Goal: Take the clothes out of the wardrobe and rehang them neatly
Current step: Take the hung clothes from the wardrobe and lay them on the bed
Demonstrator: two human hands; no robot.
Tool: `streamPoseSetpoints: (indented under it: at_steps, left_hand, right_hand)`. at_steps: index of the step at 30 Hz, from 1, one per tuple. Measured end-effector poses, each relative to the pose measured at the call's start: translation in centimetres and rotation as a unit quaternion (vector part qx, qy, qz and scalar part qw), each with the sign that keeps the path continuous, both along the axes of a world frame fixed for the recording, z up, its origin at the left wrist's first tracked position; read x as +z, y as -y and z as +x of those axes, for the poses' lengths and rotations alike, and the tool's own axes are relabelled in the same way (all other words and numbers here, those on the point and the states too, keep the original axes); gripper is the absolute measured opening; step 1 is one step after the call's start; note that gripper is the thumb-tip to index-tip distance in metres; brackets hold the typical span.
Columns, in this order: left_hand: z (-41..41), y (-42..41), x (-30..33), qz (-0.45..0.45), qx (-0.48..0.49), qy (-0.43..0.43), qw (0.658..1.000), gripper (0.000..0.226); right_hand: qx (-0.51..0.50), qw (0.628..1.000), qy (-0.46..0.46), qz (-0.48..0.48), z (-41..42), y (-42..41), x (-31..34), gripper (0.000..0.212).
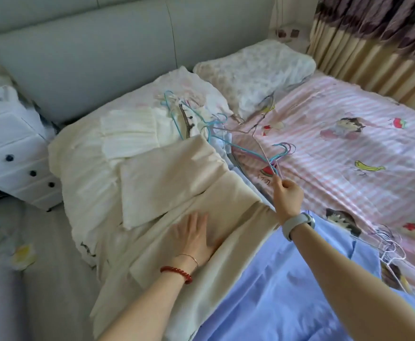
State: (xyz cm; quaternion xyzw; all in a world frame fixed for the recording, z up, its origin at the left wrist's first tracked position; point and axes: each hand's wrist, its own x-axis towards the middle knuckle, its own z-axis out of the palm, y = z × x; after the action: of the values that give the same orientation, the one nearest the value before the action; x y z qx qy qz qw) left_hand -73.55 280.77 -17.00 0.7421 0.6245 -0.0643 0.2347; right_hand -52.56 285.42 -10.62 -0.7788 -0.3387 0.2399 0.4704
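A pile of cream garments (167, 183) lies across the bed, with a white pleated piece (127, 134) on top at the back. My left hand (194, 237) rests flat and open on the cream cloth. My right hand (287, 193) pinches a bunch of thin wire hangers (273, 156) in blue, pink and silver, whose hooks fan out over the sheet. A light blue garment (287, 286) lies under my right forearm. More blue hangers (177, 112) are tangled on the clothes farther back.
The pink striped cartoon bed sheet (349, 148) covers the right side. A white pillow (255, 67) and a grey headboard (90, 57) are at the back. A white drawer unit (12, 156) stands left. Silver wire hangers (393, 252) lie at the right. Curtains (373, 45) hang beyond.
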Motion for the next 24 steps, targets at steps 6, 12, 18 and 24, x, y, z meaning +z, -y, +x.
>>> streamPoseSetpoints:
  at_steps: [6,12,18,24]
  left_hand:
    - [1.3,-3.4,0.1,0.187,0.076,0.177,0.963,0.016]
    - [1.3,-8.3,1.9,0.114,0.064,0.073,0.989,0.058]
    - [0.5,-5.1,-0.8,0.088,0.118,0.108,0.983,0.026]
    - [-3.7,-3.1,0.8,0.119,0.288,0.223,0.924,0.044]
  right_hand:
    - [-0.016,1.0,-0.014,-0.01,4.0,-4.1,-3.2,0.042]
    - [-0.011,1.0,0.013,0.026,6.8,-8.3,-2.3,0.043]
    - [0.019,0.984,0.036,-0.173,9.7,-5.4,-8.2,0.041]
    - [-0.011,0.978,0.021,-0.209,8.1,-4.5,-10.0,0.04]
